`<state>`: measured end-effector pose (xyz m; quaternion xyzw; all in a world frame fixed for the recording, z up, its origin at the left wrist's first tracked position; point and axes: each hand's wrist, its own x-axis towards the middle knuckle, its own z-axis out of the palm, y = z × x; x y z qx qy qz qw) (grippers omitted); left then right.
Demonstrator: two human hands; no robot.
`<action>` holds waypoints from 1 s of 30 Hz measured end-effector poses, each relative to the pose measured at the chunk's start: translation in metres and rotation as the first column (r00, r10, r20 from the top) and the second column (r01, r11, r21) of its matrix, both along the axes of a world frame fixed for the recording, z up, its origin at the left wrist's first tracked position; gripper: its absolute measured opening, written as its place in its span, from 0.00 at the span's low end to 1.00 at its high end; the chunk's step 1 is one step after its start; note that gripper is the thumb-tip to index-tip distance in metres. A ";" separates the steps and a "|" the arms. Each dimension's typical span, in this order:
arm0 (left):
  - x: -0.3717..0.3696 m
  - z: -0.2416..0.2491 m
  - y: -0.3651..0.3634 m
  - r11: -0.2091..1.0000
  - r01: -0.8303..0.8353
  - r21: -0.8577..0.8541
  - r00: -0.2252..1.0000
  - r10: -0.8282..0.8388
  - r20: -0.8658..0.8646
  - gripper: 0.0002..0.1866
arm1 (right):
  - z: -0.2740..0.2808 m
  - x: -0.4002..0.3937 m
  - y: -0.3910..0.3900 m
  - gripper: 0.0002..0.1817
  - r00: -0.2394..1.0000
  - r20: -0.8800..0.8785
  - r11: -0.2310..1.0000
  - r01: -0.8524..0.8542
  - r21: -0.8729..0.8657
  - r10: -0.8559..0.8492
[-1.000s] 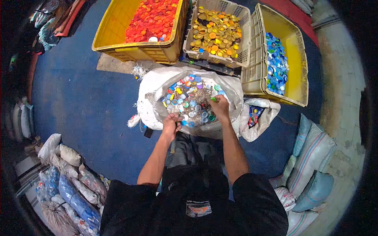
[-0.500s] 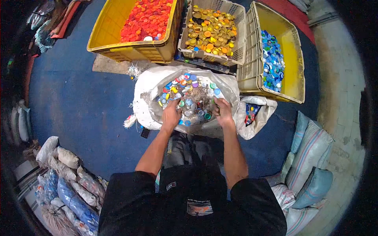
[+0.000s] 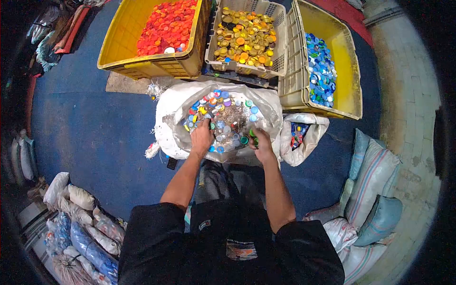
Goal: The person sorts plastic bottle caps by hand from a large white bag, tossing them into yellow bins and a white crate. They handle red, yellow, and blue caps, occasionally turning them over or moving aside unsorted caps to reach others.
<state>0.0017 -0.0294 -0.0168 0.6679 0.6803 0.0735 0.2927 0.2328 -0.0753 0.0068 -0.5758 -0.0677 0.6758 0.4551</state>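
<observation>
A large white sack (image 3: pixel 166 111) lies open in front of me, its mouth full of mixed coloured bottle caps (image 3: pixel 221 102) and brown debris. My left hand (image 3: pixel 202 137) reaches over the left part of the pile, fingers bent down at the caps; whether it grips one is hidden. At the lower right of the pile, my right hand (image 3: pixel 261 144) is closed around green caps (image 3: pixel 253 137). A darker green cap (image 3: pixel 244 140) lies just left of its fingers.
Behind the sack stand a yellow crate (image 3: pixel 114 42) of red caps, a grey crate (image 3: pixel 280 61) of yellow caps and a yellow crate (image 3: pixel 349 71) of blue caps. A smaller sack (image 3: pixel 316 130) sits right. Filled bags (image 3: pixel 375 175) lie at both sides.
My right hand has moved slightly down and left, and green caps now show in its fingers. My left hand remains over the left part of the pile. The whole view has shifted a little.
</observation>
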 end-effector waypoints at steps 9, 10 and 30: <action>0.000 0.009 -0.005 0.998 -0.048 0.046 0.995 0.044 0.086 0.22 | 0.001 0.001 -0.002 0.22 0.997 0.045 0.998 0.065 -0.020 -0.064; 0.000 0.008 -0.006 0.998 -0.034 0.059 0.995 0.028 0.098 0.22 | 0.000 0.001 -0.003 0.24 0.996 0.025 0.997 0.082 -0.010 -0.082; -0.007 -0.019 -0.007 0.911 -0.383 -0.152 0.722 0.398 0.566 0.15 | 0.008 0.005 -0.020 0.16 0.996 0.079 0.998 0.041 -0.049 -0.037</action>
